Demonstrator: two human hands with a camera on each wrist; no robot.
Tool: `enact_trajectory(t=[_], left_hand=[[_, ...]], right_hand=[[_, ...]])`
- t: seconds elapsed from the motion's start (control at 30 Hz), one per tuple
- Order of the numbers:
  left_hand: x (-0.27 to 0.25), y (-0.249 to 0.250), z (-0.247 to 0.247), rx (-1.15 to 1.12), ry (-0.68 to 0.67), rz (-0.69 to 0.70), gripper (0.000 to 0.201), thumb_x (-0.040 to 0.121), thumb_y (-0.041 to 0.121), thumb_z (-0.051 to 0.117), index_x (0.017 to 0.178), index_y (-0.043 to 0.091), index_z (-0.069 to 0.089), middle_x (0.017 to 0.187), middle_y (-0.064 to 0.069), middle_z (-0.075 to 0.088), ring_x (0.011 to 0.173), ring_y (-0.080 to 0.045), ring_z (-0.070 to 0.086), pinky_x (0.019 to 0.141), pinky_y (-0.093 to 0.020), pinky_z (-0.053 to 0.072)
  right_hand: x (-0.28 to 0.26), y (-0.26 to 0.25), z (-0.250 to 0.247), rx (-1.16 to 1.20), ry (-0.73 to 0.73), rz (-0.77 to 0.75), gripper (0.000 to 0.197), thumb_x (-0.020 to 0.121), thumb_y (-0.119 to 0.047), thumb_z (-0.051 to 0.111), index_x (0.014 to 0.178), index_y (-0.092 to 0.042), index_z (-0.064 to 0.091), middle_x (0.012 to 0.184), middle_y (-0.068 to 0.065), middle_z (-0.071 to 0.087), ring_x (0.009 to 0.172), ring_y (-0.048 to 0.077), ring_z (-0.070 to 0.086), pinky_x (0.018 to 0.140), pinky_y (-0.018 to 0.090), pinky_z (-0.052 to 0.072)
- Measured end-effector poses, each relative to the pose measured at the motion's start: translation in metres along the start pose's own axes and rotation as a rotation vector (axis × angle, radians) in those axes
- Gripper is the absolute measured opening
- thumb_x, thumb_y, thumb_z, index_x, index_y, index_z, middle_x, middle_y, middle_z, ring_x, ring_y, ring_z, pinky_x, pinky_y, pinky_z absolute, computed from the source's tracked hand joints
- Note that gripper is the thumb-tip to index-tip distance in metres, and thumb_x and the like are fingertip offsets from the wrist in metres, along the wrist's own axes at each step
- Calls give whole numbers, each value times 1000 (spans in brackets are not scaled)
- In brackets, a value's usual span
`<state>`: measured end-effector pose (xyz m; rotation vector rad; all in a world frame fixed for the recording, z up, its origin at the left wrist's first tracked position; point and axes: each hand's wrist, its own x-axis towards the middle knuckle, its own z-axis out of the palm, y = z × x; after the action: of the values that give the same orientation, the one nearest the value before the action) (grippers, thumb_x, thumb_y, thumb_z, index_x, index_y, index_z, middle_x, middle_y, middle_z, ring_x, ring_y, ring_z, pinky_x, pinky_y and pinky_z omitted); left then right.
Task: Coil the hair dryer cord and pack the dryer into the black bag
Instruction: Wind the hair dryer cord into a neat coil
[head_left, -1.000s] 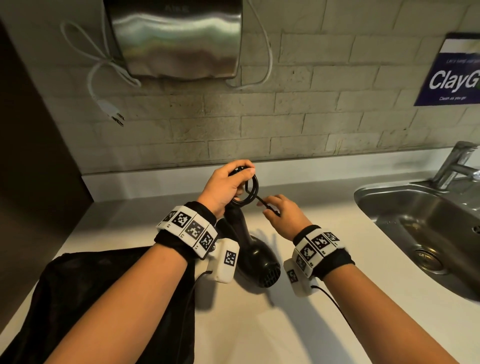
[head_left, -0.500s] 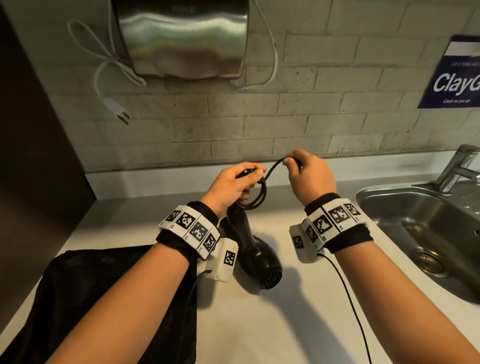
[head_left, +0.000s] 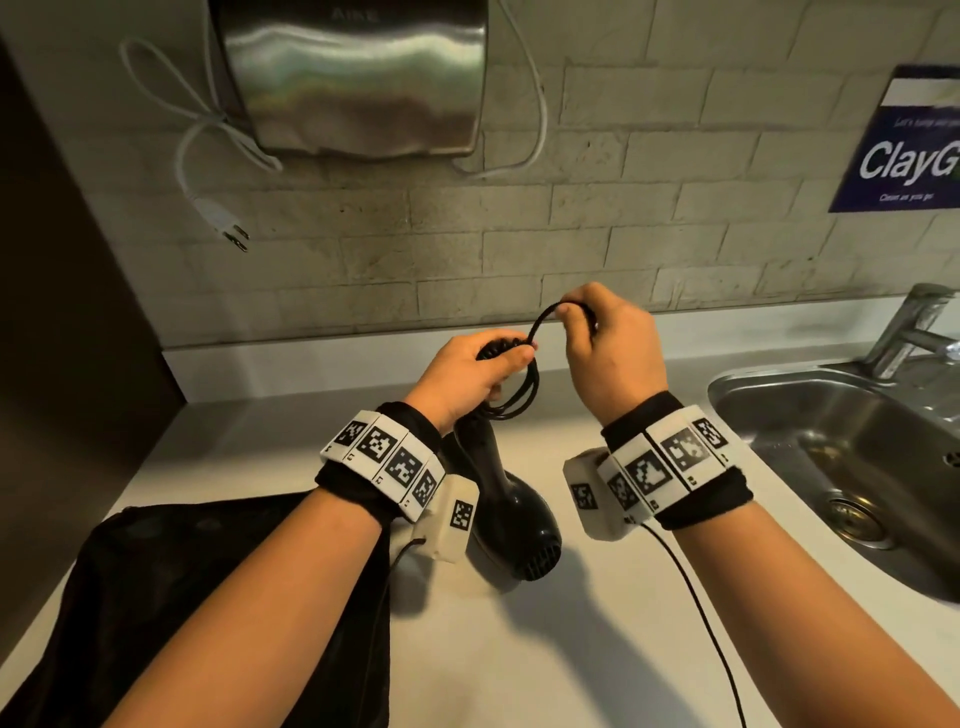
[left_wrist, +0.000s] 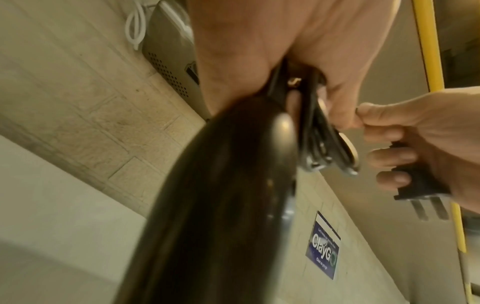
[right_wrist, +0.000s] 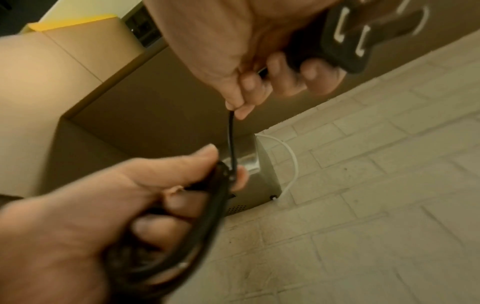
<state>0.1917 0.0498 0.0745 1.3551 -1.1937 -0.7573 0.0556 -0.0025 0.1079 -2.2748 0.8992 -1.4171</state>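
Observation:
The black hair dryer (head_left: 519, 519) rests nose-down on the white counter, handle pointing up. My left hand (head_left: 498, 364) grips the top of the handle together with several loops of the black cord (head_left: 524, 400). My right hand (head_left: 576, 322) is just right of it and slightly higher. It pinches the last stretch of cord and holds the black plug (left_wrist: 420, 185) in its curled fingers. The right wrist view shows the cord (right_wrist: 231, 144) running taut from my right fingers down to the coil (right_wrist: 197, 226) in my left hand. The black bag (head_left: 208, 597) lies flat at the lower left.
A steel sink (head_left: 779, 410) with a faucet (head_left: 909, 332) fills the right side. On the tiled wall hang a metal hand dryer (head_left: 353, 78), its white cord and plug (head_left: 223, 223), and a blue sign (head_left: 904, 145). A thin wrist-camera cable (head_left: 691, 597) trails over the counter.
My right hand rose from low beside the dryer handle to a little above my left hand, carrying the cord end up in an arc. The left hand kept its grip.

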Motion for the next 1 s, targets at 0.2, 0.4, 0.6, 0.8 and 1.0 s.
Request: enact_trajectory(t=[0.2, 0.4, 0.6, 0.8, 1.0], left_hand=[[7, -7, 0, -162, 226, -32, 15, 92, 22, 53, 102, 15, 62, 71, 4, 47, 56, -8, 37, 42, -9, 33], [3, -8, 0, -144, 268, 22, 15, 95, 19, 47, 95, 23, 61, 79, 7, 50, 68, -7, 43, 63, -16, 39], [2, -5, 5, -81, 240, 21, 17, 94, 28, 47, 105, 27, 59, 82, 6, 50, 78, -7, 44, 64, -21, 37], [2, -3, 6, -87, 195, 37, 18, 96, 25, 43, 97, 36, 58, 114, -3, 60, 113, -19, 52, 88, -28, 41], [1, -3, 4, -156, 169, 13, 19, 97, 24, 40, 105, 25, 57, 101, 3, 58, 107, -17, 51, 91, -36, 44]], right_hand=[[-22, 2, -8, 251, -622, 103, 19, 92, -3, 40, 88, -12, 55, 65, -9, 45, 55, 0, 42, 57, 12, 34], [-26, 14, -18, 65, -688, 44, 21, 89, -2, 49, 99, -13, 63, 91, 0, 54, 63, 4, 55, 59, 6, 45], [-13, 0, -17, 339, -390, 99, 17, 84, 2, 53, 86, -15, 57, 88, 10, 58, 78, 28, 67, 62, 30, 59], [-18, -9, 10, 345, -198, 103, 6, 79, -2, 59, 84, -5, 57, 80, 8, 61, 73, 23, 62, 70, 36, 56], [-28, -5, 31, 171, -220, 23, 3, 78, -1, 58, 78, 0, 55, 78, 9, 52, 65, 14, 45, 60, 15, 38]])
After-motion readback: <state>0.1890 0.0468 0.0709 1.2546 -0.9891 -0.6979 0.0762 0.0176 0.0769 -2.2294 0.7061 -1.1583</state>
